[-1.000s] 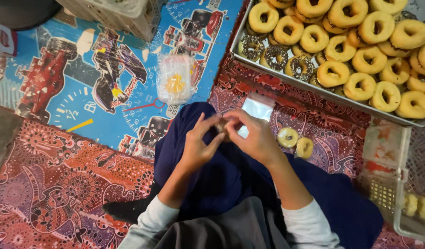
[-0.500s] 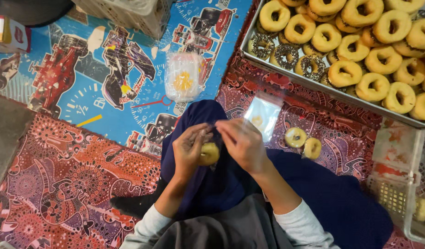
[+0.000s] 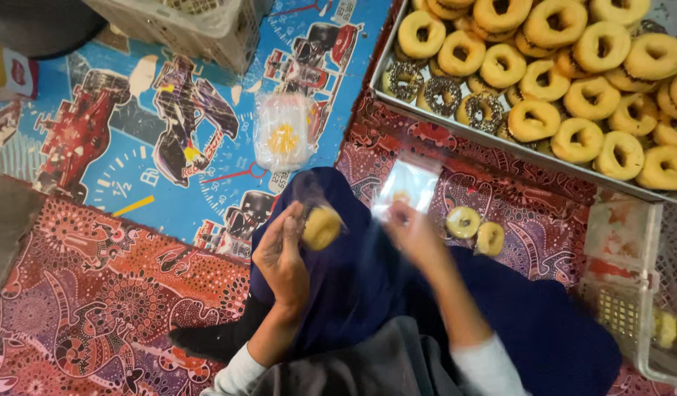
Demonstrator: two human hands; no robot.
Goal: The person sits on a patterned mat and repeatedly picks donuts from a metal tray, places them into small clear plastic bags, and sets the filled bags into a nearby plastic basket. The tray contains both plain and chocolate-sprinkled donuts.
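Holding bagged doughnut (image 3: 321,228) above dark blue lap: left hand (image 3: 282,257), fingers curled round clear wrapper. Metal tray (image 3: 500,139) at upper right packed with ring doughnuts, most plain, few dark-sprinkled. Stack of clear plastic bags (image 3: 282,132) on blue racing-car mat (image 3: 169,132). Two loose doughnuts (image 3: 476,229) on red patterned cloth, just beside right hand (image 3: 412,235). Right hand blurred, reaching toward empty clear bag (image 3: 408,185); finger spread cannot be told. White crate (image 3: 632,293) at right edge.

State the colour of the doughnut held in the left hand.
Pale yellow: the doughnut sits in the left hand, seen best in the head view.
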